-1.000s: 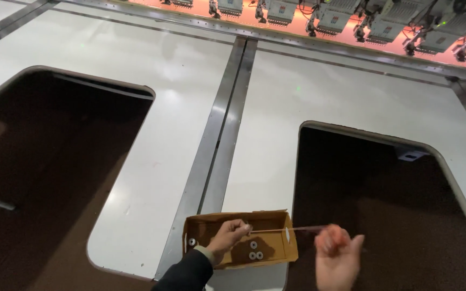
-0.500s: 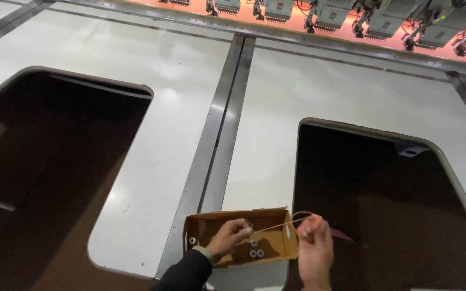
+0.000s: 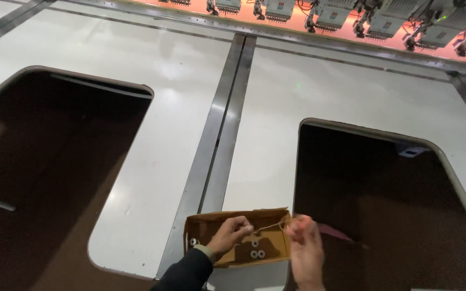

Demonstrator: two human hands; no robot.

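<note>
We saw a wide white table [image 3: 179, 108] with two dark rounded openings [image 3: 49, 172] cut into it, one on each side of a grey metal strip [image 3: 227, 118]. Along the far edge ran a row of machine heads [image 3: 351, 13] under reddish light.

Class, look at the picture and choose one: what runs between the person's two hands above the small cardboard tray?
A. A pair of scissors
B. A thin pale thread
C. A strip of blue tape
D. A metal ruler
B. A thin pale thread stretches from the left hand to the pinched fingers of the right hand, above the brown cardboard tray with small white rings in it.
</note>
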